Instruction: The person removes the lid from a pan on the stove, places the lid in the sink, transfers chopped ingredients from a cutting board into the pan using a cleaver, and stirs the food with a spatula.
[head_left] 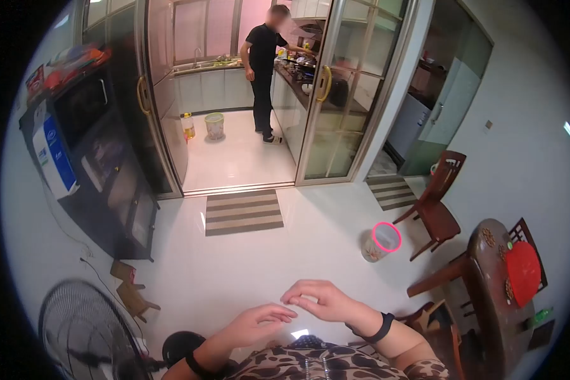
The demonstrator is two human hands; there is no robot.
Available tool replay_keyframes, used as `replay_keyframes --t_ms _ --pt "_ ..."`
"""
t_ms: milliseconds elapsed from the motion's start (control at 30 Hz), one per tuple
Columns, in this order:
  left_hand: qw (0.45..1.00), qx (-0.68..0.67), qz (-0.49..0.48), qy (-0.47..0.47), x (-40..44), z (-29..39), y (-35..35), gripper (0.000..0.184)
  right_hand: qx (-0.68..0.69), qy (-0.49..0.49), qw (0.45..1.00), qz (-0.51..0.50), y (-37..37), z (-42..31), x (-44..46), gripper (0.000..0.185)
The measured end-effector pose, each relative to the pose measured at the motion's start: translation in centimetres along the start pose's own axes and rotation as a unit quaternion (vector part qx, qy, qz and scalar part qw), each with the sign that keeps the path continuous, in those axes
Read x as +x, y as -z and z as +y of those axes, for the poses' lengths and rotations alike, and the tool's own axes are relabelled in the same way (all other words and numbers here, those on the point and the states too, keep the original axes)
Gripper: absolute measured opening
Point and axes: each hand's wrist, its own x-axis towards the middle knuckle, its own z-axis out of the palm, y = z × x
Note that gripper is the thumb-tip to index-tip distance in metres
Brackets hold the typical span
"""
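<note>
Left hand (265, 322) and right hand (323, 301), empty, loosely curled, hover left of the bin (372, 249) (probably light; best gripped by its rim (386, 223)).

A glossy white floor (234, 266) catches patches of light, with a brown-and-beige striped rectangular mat (244, 213) before metal-framed sliding glass doors (335, 149). Beyond the doors, pink-tinted windows (209, 28) sit above pale kitchen cabinets (209, 94). A dark upright cabinet (98, 145) stands at left; at right, a reddish-brown wooden chair (438, 218) and a dark-brown round-ended bench (493, 278) stand near the plain whitish wall (525, 164).
</note>
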Motion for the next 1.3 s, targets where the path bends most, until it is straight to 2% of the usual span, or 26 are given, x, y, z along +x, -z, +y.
replay_keyframes --t_ms 67,100,233,300,500,567,633,700,833,933,967,1067,1100,1167,1233,1300 --pt "0.999 0.017 -0.021 0.036 -0.3 -1.2 -1.5 0.027 0.013 -0.009 0.997 -0.069 -0.9 0.0 -1.3 0.016" --pt "0.998 0.042 -0.019 0.032 8.0 0.9 8.0 0.027 0.012 0.015 0.998 -0.060 4.2 5.4 8.8 0.016" --pt "0.993 0.071 -0.046 0.078 15.1 -1.1 16.0 0.031 0.052 0.026 0.994 -0.089 8.0 12.8 16.1 0.015" --pt "0.987 0.043 -0.042 0.149 18.8 -1.0 20.6 0.033 0.066 0.043 0.991 -0.104 10.2 16.7 20.6 0.014" --pt "0.981 -0.045 -0.049 0.185 27.1 1.8 32.6 0.039 0.107 0.042 0.984 -0.135 17.1 24.2 35.7 0.013" --pt "0.975 0.039 -0.027 0.215 29.9 3.6 36.3 0.034 0.044 0.073 0.981 -0.176 19.9 26.0 41.0 0.013" --pt "0.969 0.052 -0.028 0.242 32.6 4.2 40.2 0.033 0.039 0.074 0.979 -0.185 23.0 28.0 46.6 0.014" --pt "0.975 0.004 0.019 0.220 35.4 3.7 44.4 0.030 -0.029 0.100 0.979 -0.178 26.1 29.9 52.4 0.010" --pt "0.980 -0.046 0.002 0.196 42.5 2.9 55.5 0.031 -0.066 0.121 0.986 -0.092 31.3 34.9 65.2 0.012" --pt "0.978 -0.075 0.081 0.176 47.9 5.0 64.8 0.031 -0.046 0.116 0.992 -0.020 34.2 37.2 74.3 0.011" --pt "0.985 -0.080 0.096 0.116 50.0 5.9 67.6 0.030 -0.052 0.110 0.992 -0.021 35.0 37.9 77.1 0.011" --pt "0.986 -0.081 0.126 0.079 55.8 9.6 75.4 0.027 0.064 0.068 0.993 0.066 36.7 39.8 84.1 0.013" --pt "0.985 -0.093 0.136 0.048 57.8 10.7 77.5 0.026 0.065 0.066 0.993 0.071 37.5 40.2 85.9 0.013" --pt "0.987 -0.080 0.131 0.039 61.6 12.4 82.0 0.025 0.035 0.001 0.998 0.053 39.2 41.7 89.0 0.015" --pt "0.984 -0.104 0.141 0.038 65.5 13.0 86.0 0.026 0.058 0.000 0.995 0.086 40.2 44.6 92.0 0.020" --pt "0.983 -0.094 0.153 0.024 69.2 13.2 89.8 0.024 0.087 -0.056 0.991 0.090 41.7 47.6 95.4 0.024"
